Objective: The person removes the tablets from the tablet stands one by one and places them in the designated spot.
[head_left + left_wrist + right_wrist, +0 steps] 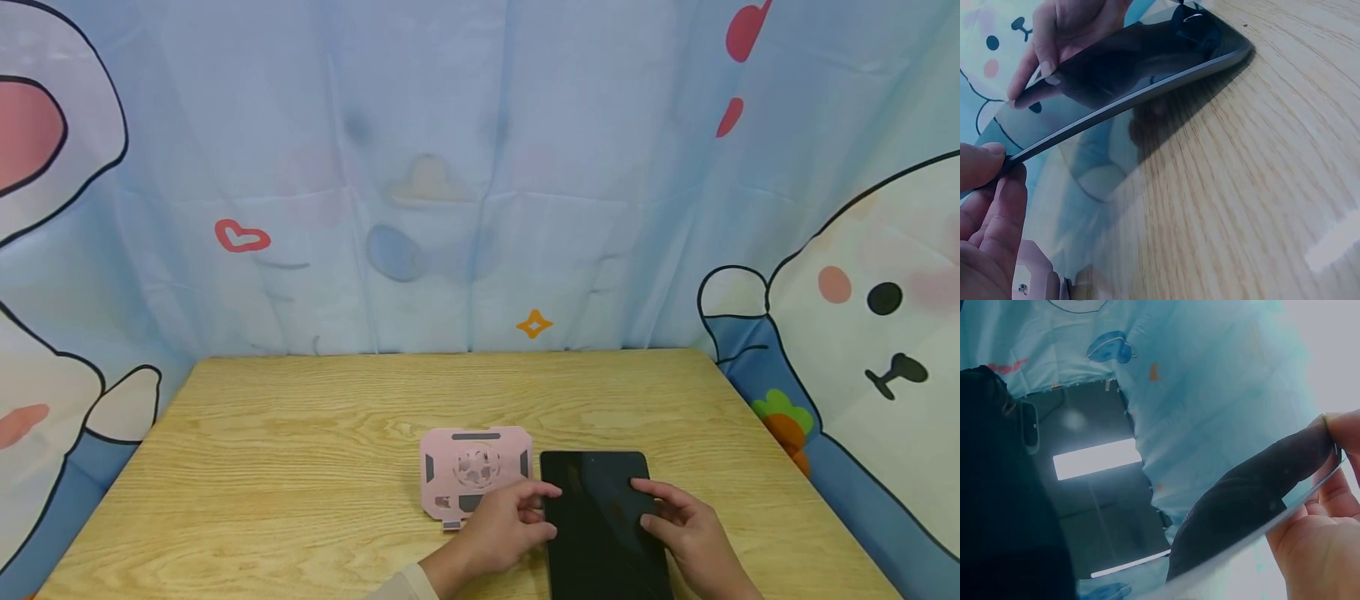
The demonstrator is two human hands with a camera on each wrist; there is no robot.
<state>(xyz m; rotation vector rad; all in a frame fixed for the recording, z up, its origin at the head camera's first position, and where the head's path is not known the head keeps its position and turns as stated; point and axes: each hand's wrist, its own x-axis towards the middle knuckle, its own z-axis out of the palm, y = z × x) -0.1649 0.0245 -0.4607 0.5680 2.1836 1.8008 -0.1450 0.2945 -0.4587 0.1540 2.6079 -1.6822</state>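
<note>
Pale blue curtain (420, 100) with cartoon prints fills the top of the head view; wood-grain table (300, 433) below it. Pink panel (441, 457) lies on the wood at lower centre, dark strips near its edges, round patterned cut-out in the middle, small tab at its lower edge. Black tablet (600, 542) just right of it, running off the bottom of the frame, screen up and dark. Left hand (498, 529) at the tablet's left edge, thumb and index finger a little apart on the rim; pale sleeve (408, 585) behind it. Right hand (697, 533) at the opposite edge, thumb below index.

Left wrist view: left hand at the left of the frame, pinching the tablet's rim, thumb above, fingers beneath. Tablet slopes: raised at left, low by the wood at upper right; contact there hard to make out. Right hand at upper left, fingertips on the far rim. Part of the pink panel at lower left.

Right wrist view: right hand at the right of the frame, rim caught between thumb and fingers. Glossy screen carries reflections, a bright light bar among them.
</note>
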